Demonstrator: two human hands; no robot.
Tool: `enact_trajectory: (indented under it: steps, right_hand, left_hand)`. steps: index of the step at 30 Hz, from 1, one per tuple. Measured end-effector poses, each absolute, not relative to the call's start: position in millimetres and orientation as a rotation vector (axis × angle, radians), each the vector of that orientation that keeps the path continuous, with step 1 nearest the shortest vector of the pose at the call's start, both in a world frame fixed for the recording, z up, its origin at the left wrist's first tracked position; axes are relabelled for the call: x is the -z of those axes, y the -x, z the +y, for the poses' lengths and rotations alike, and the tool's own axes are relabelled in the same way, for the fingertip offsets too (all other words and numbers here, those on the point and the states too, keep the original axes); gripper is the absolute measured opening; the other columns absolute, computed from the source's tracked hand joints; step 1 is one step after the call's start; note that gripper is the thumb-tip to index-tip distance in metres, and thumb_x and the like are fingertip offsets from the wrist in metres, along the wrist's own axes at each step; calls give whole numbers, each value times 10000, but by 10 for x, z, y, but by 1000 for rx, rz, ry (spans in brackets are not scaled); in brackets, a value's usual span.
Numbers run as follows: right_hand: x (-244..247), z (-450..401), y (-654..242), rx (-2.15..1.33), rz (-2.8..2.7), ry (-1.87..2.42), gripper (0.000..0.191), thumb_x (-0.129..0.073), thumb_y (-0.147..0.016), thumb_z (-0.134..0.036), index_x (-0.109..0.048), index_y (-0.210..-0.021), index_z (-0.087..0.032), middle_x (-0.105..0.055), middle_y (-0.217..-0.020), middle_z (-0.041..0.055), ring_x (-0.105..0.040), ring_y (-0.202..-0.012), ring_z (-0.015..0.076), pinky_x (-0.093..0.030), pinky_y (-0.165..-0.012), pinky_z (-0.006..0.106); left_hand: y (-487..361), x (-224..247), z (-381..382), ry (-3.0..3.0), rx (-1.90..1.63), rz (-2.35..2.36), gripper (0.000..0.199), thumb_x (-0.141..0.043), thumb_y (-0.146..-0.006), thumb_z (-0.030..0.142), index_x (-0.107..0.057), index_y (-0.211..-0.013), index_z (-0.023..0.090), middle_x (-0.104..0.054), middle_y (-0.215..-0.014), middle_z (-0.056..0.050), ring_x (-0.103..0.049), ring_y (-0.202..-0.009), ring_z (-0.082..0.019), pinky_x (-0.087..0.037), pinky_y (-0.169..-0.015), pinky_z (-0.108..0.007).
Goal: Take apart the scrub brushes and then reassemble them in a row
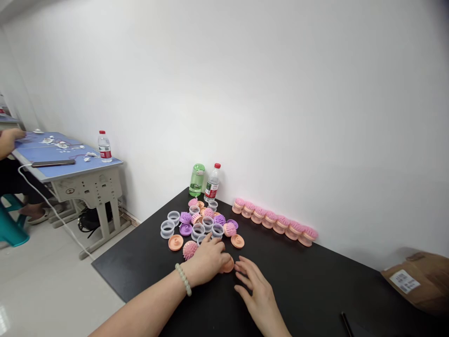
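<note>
My left hand, with a beaded bracelet at the wrist, is bent over the near side of a pile of small plastic parts. Its thumb side grips a round peach cap, while its other fingers reach toward a clear ring. Just right of that cap is my right hand, fingers apart and nothing in it. Around the left hand lie a pink bristled head, peach caps, a purple cap, purple bristled heads and several clear rings.
Along the wall on the black table stands a row of pink-topped brushes. Behind the pile are a green bottle and a water bottle. A brown package lies right. Another person's hand is at the blue desk.
</note>
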State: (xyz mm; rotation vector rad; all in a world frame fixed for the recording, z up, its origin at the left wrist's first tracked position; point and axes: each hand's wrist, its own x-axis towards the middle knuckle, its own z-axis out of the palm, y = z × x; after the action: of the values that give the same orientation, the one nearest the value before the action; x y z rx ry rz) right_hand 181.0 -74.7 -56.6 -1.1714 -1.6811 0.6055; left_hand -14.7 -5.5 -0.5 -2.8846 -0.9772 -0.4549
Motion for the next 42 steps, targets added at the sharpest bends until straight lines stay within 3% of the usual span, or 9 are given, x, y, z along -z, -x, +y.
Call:
enact_trajectory:
  steps: [2, 5, 11, 18, 21, 25, 31, 36, 42]
  right_hand:
    - [567, -754, -1786, -646, -1731, 1144, 453, -575, -859, -149, -619, -1291, -278, -587, -1355, 85, -697, -1117, 260, -603, -959, 407]
    - [551, -769, -1790, -547, -1860, 1183, 456, -560, -863, -144, -630, -1292, -283, -551, -1433, 86, -665, -1181, 271, -577, -998, 420]
    - [563, -677, -2026, -197, -1784, 1355, 389, -520, -890, -211, -643, -1254, -270, -604, -1385, 83, -578, -1291, 282, -497, -1080, 463]
    - [656, -32, -2817, -84, -1178, 1674, 430, -559, -848, -395, -593, -1211, -167, -672, -1199, 151, -704, -1054, 303, -603, -839, 401]
    - [526, 214, -3274, 50, -1074, 1830, 494, -627, -836, -347, -562, -1268, -116, -609, -1286, 205, -597, -1216, 368, -520, -980, 469]
    - [281, 431, -3772, 212, -1065, 1991, 429, -649, -924, -316, -551, -1314, -167, -541, -1396, 138, -524, -1285, 326, -434, -1058, 543]
    - [119, 696, -4066, 240, -1164, 2141, 351, -630, -958, -328, -581, -1277, -191, -586, -1334, 93, -614, -1145, 259, -524, -956, 487]
    - [88, 715, -4038, 169, -1087, 2216, 382, -684, -903, -282, -585, -1256, -174, -560, -1330, 116, -561, -1193, 296, -467, -996, 512]
    - [-7, 414, -3876, 11, -975, 2183, 329, -683, -859, -276, -584, -1150, -157, -614, -1174, 88, -594, -1086, 269, -455, -954, 471]
  left_hand:
    - [163, -23, -49, 2845, 480, -1037, 119, -631, -918, 194, -682, -1024, 192, -659, -994, -84, -580, -1081, -275, -345, -1090, -508]
    - [152, -50, -77, 2893, 452, -1003, 199, -757, -832, 248, -663, -992, 176, -657, -1049, -87, -577, -1119, -293, -360, -1099, -516]
    - [56, 17, -173, 2948, 531, -826, 440, -828, -760, 266, -615, -1132, 166, -645, -1189, -110, -511, -1289, -337, -320, -1162, -551]
    - [-25, 91, -252, 3039, 579, -537, 400, -805, -782, 329, -636, -1117, 188, -691, -1122, -81, -536, -1302, -346, -361, -1159, -545]
    - [-121, 271, -226, 2920, 714, -351, 372, -787, -785, 417, -659, -1040, 180, -714, -982, -66, -606, -1217, -342, -394, -1140, -539]
    - [-356, 597, -185, 2635, 1124, -270, 56, -692, -862, 237, -660, -826, 209, -674, -732, 3, -680, -1083, -272, -393, -1142, -509]
    - [-539, 693, -160, 2469, 1522, -363, 262, -521, -972, 230, -617, -732, 188, -666, -651, 34, -700, -1029, -156, -362, -1180, -324]
    - [-528, 738, -68, 2330, 1497, -395, 268, -576, -947, 270, -603, -689, 203, -701, -711, 2, -706, -991, -187, -453, -1105, -362]
    - [-418, 678, -78, 2560, 1335, -378, 124, -668, -886, 236, -634, -775, 193, -683, -704, 8, -688, -1074, -232, -403, -1156, -424]
